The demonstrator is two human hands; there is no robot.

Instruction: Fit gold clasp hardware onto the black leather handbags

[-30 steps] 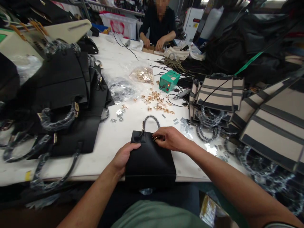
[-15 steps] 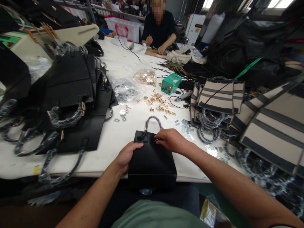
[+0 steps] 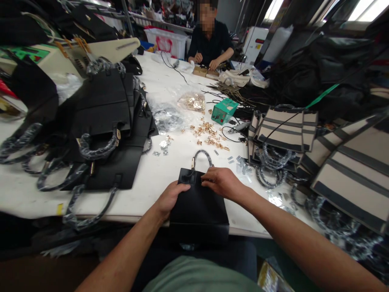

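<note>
A black handbag (image 3: pixel 199 207) stands at the table's front edge, its wrapped loop handle (image 3: pixel 202 153) rising from the top. My left hand (image 3: pixel 172 198) grips the bag's left side, thumb lying on the front panel near the handle tab. At the upper right of the bag, my right hand (image 3: pixel 220 182) has its fingers pinched on a small gold metal piece (image 3: pixel 204 179) against the front panel. Most of that piece is hidden by the fingers. Beyond the bag lie scattered gold fittings (image 3: pixel 208 132) and thin metal plates (image 3: pixel 241 164).
Black bag pieces (image 3: pixel 103 105) are stacked at left, striped beige and black bags (image 3: pixel 282 129) at right. Further back are a green box (image 3: pixel 224 110), a plastic bag of fittings (image 3: pixel 192 101) and cables. Across the table sits a person (image 3: pixel 209 40) handling small boxes.
The view has shifted slightly, so the table and bag appear further right. My hands keep their places on the bag, with the right fingers still at its upper front.
</note>
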